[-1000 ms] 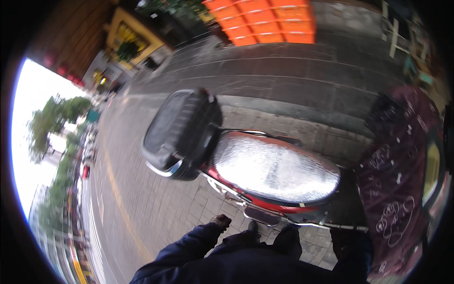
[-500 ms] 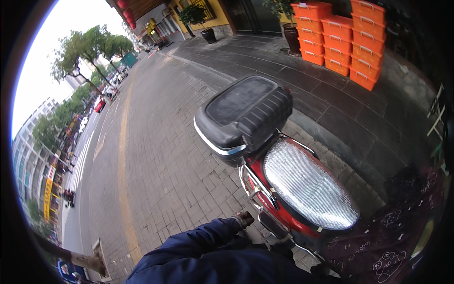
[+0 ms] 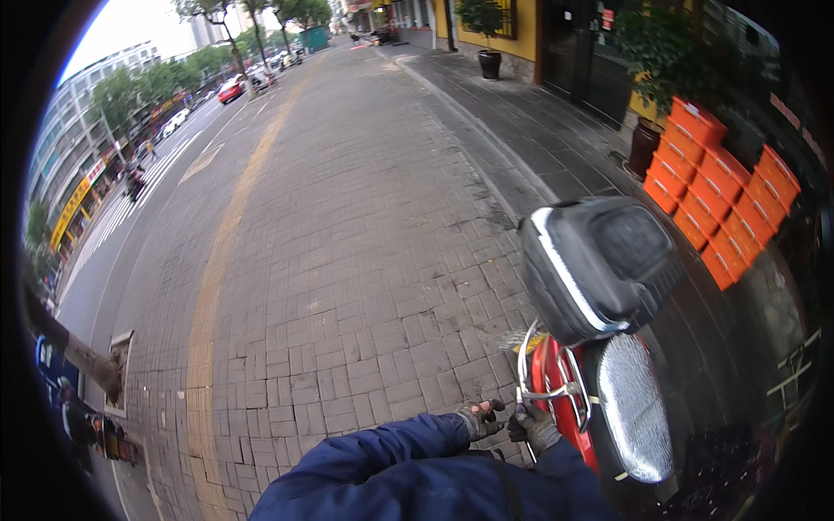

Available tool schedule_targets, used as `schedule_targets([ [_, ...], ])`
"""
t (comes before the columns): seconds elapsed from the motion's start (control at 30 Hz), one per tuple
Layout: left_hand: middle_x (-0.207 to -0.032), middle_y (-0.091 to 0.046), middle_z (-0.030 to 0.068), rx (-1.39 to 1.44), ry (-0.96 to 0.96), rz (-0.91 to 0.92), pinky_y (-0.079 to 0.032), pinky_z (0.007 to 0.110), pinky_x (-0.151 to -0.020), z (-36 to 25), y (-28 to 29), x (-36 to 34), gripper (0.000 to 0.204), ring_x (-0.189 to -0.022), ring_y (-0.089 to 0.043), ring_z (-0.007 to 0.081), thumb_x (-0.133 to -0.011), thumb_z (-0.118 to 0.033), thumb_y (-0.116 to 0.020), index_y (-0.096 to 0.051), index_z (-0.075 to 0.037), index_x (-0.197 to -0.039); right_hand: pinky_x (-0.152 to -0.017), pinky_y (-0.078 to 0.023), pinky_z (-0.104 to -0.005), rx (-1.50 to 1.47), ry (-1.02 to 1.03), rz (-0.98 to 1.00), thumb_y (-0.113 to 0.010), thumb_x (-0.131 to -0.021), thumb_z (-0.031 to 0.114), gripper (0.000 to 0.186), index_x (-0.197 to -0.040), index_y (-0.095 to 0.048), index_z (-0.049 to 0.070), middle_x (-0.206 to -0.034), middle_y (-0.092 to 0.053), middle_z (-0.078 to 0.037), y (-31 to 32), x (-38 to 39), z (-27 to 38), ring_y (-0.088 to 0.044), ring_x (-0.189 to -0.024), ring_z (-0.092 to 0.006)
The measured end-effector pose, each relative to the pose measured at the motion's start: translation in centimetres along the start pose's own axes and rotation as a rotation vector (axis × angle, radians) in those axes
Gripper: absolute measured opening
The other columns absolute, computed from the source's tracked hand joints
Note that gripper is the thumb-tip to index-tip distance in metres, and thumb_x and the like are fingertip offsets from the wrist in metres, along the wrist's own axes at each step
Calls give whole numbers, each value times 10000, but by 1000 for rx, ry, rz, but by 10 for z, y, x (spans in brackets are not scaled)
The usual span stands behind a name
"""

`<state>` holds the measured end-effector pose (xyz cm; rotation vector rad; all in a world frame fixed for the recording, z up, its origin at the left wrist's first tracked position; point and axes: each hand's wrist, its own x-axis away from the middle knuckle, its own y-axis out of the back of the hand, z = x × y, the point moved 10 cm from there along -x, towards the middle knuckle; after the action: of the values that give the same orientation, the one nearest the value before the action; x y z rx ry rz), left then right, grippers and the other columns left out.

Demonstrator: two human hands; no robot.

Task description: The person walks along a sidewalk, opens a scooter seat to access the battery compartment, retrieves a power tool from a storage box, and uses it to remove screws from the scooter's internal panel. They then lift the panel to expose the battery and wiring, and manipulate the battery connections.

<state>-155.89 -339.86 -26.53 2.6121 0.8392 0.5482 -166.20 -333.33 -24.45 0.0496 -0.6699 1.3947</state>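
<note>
Both my hands wear grey gloves and are close together beside the rear left of a red scooter. My left hand has its thumb and fingers apart, with nothing visible between them. My right hand is closed around a slim, rod-like thing whose pale tip sticks up above the fingers; its kind cannot be made out. Just beyond that hand is the scooter's chrome rear rail. A black top box with a pale stripe sits closed behind the silver-covered seat.
Stacked orange crates stand by the storefront at right, near a potted plant. A raised stone step runs along the brick pavement. At left are a tree trunk, a parked vehicle and the road.
My view has swung, so the scooter appears farther right. My right hand has come into sight with the rod-like thing. My left hand has moved from beside the footrest to near the right hand.
</note>
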Motion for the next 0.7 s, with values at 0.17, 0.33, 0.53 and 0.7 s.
schedule_targets([
  [0.17, -828, -620, 73, 14, -40, -95, -477, 301, -654, 30, 97, 17, 267, -750, -594, 171, -799, -182, -595, -527, -75, -1035, -632, -525, -376, 125, -182, 88, -545, -869, 315, 343, -1057, -526, 30, -840, -616, -112, -107, -67, 18, -603, -693, -232],
  [0.33, -799, -624, 90, -174, 271, -210, -484, 352, -665, 63, 183, 33, 213, -741, -612, 250, -813, -281, -561, -561, -126, -958, -685, -515, -393, 102, -394, 235, -597, -836, 315, 405, -1116, -512, 35, -896, -622, -119, -156, -143, 1, -609, -760, -261],
  [0.53, -799, -628, 92, -362, 506, -302, -474, 389, -664, 94, 294, 11, 326, -770, -609, 292, -812, -464, -504, -570, -167, -929, -790, -482, -333, 541, 312, 398, -622, -817, 227, 380, -1131, -531, 32, -931, -636, -132, -221, -264, 59, -607, -875, -250],
  [0.7, -805, -631, 92, -275, 555, -328, -470, 383, -686, 103, 364, -35, 313, -807, -608, 287, -799, -445, -514, -579, -167, -927, -764, -481, -310, 852, 192, 709, -597, -839, 221, 276, -1016, -601, 10, -926, -646, -126, -265, -338, 94, -607, -864, -177],
])
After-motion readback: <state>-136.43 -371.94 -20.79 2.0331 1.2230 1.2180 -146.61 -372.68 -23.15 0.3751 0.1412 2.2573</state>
